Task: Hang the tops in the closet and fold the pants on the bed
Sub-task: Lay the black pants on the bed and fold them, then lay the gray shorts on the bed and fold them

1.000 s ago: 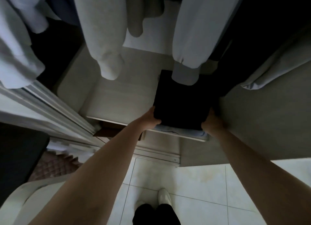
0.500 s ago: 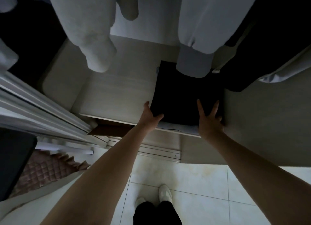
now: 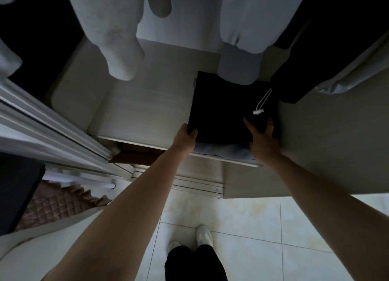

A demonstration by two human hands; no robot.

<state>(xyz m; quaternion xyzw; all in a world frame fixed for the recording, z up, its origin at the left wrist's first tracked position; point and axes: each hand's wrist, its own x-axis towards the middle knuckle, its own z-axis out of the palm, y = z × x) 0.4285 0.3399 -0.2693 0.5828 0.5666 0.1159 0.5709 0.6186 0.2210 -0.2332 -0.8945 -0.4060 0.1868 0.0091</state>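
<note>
Reaching into the closet, both arms stretch toward a folded stack on the shelf at centre frame. Black pants sit on top, with a blue folded garment peeking out underneath at the shelf's front edge. Left hand grips the near left corner of the black pants, thumb curled over the fabric. Right hand lies flat on the near right part, fingers spread and straight. A white drawstring dangles just above that hand. Grey sleeves and a pale cuffed sleeve hang down over the shelf from the upper frame. Bare shelf opens left of the stack; the closet side wall runs close on the right.
</note>
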